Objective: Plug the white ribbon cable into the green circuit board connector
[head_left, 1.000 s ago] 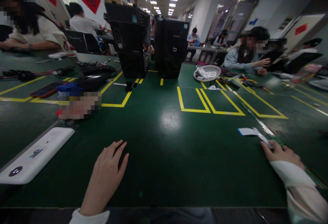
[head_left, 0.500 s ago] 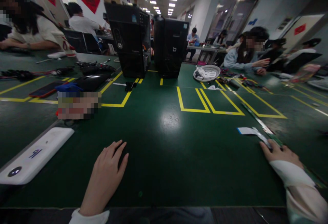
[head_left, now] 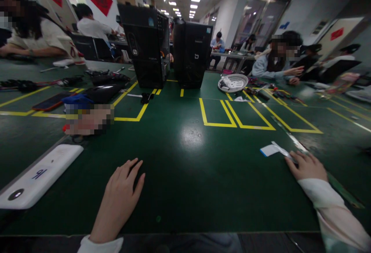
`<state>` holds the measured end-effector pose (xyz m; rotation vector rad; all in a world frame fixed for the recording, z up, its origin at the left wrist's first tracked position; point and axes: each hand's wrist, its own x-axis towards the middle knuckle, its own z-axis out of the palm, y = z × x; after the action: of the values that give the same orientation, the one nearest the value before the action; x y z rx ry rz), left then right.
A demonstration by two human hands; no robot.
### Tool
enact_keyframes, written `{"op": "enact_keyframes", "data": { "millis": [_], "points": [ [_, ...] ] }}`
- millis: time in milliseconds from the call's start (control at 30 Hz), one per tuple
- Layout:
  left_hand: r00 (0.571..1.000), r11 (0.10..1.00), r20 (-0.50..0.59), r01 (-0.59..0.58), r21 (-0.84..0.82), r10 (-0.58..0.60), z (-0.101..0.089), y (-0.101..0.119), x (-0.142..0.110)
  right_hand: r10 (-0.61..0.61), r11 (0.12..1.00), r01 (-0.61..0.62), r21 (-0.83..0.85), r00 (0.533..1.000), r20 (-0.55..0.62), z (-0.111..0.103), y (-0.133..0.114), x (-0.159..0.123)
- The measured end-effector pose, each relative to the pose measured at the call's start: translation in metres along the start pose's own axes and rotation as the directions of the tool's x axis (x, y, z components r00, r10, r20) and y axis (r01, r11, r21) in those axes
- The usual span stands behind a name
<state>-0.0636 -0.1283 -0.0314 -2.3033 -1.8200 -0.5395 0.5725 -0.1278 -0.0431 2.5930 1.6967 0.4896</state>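
My left hand (head_left: 120,197) lies flat on the green table (head_left: 197,183), palm down, fingers stretched out and holding nothing. Far to the right, my right hand (head_left: 305,166) rests on the table with its fingers curled onto the end of a thin white flat strip with a blue tip (head_left: 271,150). The strip lies on the table and points left from the fingertips. Both wrists wear white sleeves.
A long white device (head_left: 37,175) lies at the left edge. Two black computer towers (head_left: 146,44) (head_left: 193,52) stand at the back centre, with a white basket (head_left: 233,83) to their right. Yellow tape boxes (head_left: 217,123) mark the table. Other people sit at the sides.
My right hand has slid left across the table, and the white strip has moved left with it. My left hand has stayed in place.
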Motion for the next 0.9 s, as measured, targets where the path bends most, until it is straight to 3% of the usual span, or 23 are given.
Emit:
{"op": "enact_keyframes", "data": {
  "millis": [100,233,367,500,700,833,900],
  "points": [
    [1.0,1.0,0.006,-0.003,0.0,0.003,0.001,0.0,0.001,-0.209,0.968,0.215,0.128,0.976,-0.061,-0.005,-0.021,0.011],
    [1.0,1.0,-0.006,0.007,-0.012,-0.007,0.001,0.002,0.003,-0.405,0.86,0.436,0.264,0.899,-0.166,-0.009,-0.065,0.027],
    [1.0,0.999,-0.003,0.018,-0.034,-0.019,0.0,0.002,0.004,-0.537,0.7,0.618,0.357,0.786,-0.307,-0.018,-0.128,0.04],
    [1.0,0.999,0.014,0.026,-0.046,-0.026,0.0,0.0,0.003,-0.656,0.532,0.75,0.393,0.659,-0.368,-0.037,-0.2,0.04],
    [0.999,0.997,0.026,0.035,-0.068,-0.033,0.0,-0.003,0.007,-0.8,0.255,0.882,0.396,0.423,-0.426,-0.072,-0.286,-0.005],
    [0.998,0.996,0.043,0.054,-0.067,-0.052,0.0,-0.004,0.009,-0.88,0.079,0.898,0.432,0.266,-0.392,-0.095,-0.314,-0.046],
    [0.997,0.996,0.061,0.057,-0.061,-0.053,0.001,-0.005,0.008,-0.906,0.028,0.893,0.449,0.212,-0.367,-0.106,-0.32,-0.061]
  ]
}}
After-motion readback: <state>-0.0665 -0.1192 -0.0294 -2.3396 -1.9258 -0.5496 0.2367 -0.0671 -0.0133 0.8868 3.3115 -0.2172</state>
